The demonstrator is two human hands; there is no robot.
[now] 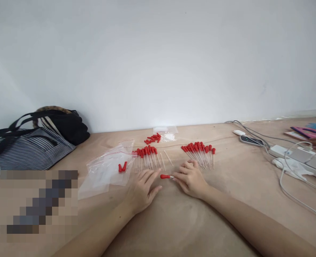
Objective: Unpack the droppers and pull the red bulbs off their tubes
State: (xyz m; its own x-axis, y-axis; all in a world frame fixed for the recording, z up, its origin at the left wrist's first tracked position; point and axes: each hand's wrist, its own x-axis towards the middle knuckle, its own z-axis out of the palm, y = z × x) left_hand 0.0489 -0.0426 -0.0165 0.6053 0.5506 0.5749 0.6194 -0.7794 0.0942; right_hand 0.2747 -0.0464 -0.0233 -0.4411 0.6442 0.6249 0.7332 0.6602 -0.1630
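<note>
My right hand (190,178) pinches the clear tube of a dropper (165,176), whose red rubber bulb points left toward my other hand. Fingers apart and holding nothing, my left hand (146,187) rests on the table just left of that bulb. Beyond it lies a row of red-capped droppers (147,153), with two bare tubes (168,158) beside it. Another fanned group of droppers (200,151) lies past my right hand. Two loose red bulbs (122,167) sit on clear zip bags (101,175) at the left.
A pile of red bulbs (154,138) and a clear bag of tubes (170,136) lie near the wall. A striped bag (37,146) stands at left. On the right are a phone (251,141), a power strip (302,157), cables and colourful flat items (310,134).
</note>
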